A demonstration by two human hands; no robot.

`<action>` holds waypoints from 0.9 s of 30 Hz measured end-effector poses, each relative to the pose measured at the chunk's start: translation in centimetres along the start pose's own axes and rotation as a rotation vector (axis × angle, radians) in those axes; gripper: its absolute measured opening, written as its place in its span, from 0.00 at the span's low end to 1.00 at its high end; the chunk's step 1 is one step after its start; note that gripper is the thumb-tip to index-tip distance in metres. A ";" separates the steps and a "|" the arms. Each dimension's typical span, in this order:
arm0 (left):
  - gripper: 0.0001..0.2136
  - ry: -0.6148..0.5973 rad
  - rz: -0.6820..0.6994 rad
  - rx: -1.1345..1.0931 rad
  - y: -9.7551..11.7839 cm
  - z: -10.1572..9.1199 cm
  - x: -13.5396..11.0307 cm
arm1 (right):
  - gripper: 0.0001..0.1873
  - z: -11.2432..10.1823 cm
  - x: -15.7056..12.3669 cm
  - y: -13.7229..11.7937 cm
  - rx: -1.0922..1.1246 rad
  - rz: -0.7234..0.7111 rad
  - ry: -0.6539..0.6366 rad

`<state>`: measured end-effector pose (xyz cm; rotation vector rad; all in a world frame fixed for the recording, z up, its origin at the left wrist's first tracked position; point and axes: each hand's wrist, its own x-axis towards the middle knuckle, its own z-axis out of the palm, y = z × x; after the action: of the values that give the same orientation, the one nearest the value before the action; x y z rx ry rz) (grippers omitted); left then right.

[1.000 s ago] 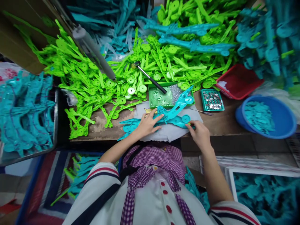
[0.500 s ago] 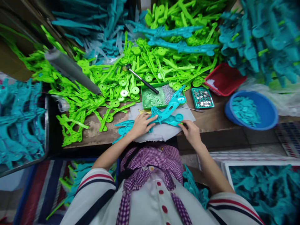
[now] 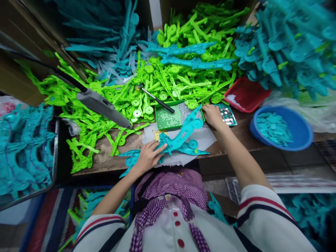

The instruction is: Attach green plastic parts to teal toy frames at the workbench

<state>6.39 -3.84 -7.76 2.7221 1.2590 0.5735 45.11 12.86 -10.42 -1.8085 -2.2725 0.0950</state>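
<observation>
My left hand (image 3: 148,156) lies with fingers spread on a teal plastic part (image 3: 181,138), holding it down on a white cloth (image 3: 203,137) at the bench's front edge. My right hand (image 3: 213,115) has reached forward to a small teal tray of silvery discs (image 3: 229,115); its fingers curl at the tray's left edge, and I cannot make out whether they hold anything. A green tray of small studs (image 3: 168,119) sits just left of that hand, with a black-handled tool (image 3: 154,98) resting across it.
Heaps of lime-green plastic parts (image 3: 110,98) cover the bench's back and left. Teal parts (image 3: 286,45) pile up at right and in a bin (image 3: 23,147) at left. A red tray (image 3: 246,94) and a blue bowl (image 3: 282,127) stand at right. A grey tool (image 3: 102,105) hangs over the bench.
My right hand left the teal part's right end and reached forward to the tray of silvery discs. My left hand stayed on the part. The view shifted slightly.
</observation>
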 end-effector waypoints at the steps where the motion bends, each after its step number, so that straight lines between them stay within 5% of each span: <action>1: 0.19 -0.012 0.012 0.004 0.2 -0.4 -0.2 | 0.18 0.2 0.0 0.0 -0.040 -0.007 -0.003; 7: 0.20 -0.178 0.124 0.012 -0.2 -2.3 -0.8 | 0.15 0.0 -0.7 1.0 -0.107 -0.070 0.039; 11: 0.20 -0.275 0.113 0.026 -1.2 -2.5 -0.8 | 0.14 -1.9 -2.5 1.0 0.052 0.064 0.115; 14: 0.22 -0.318 0.060 0.021 -1.2 -3.1 -1.1 | 0.17 -3.6 -5.7 -0.9 0.469 0.202 0.229; 18: 0.30 -0.217 -0.108 -0.130 1.2 -4.1 -1.2 | 0.25 -3.4 -10.4 -5.5 1.163 0.344 0.105; 22: 0.26 -0.104 -0.176 -0.324 4.1 -3.5 1.3 | 0.23 -1.5 -12.1 -8.1 1.384 0.530 0.112; 27: 0.27 -0.276 -0.118 -0.323 4.4 -0.5 6.7 | 0.21 -1.5 -12.1 -7.6 1.197 0.446 0.124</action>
<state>13.36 -1.72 -4.26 2.3479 1.1369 0.3391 40.76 -0.77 -9.23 -1.4479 -1.1450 1.0950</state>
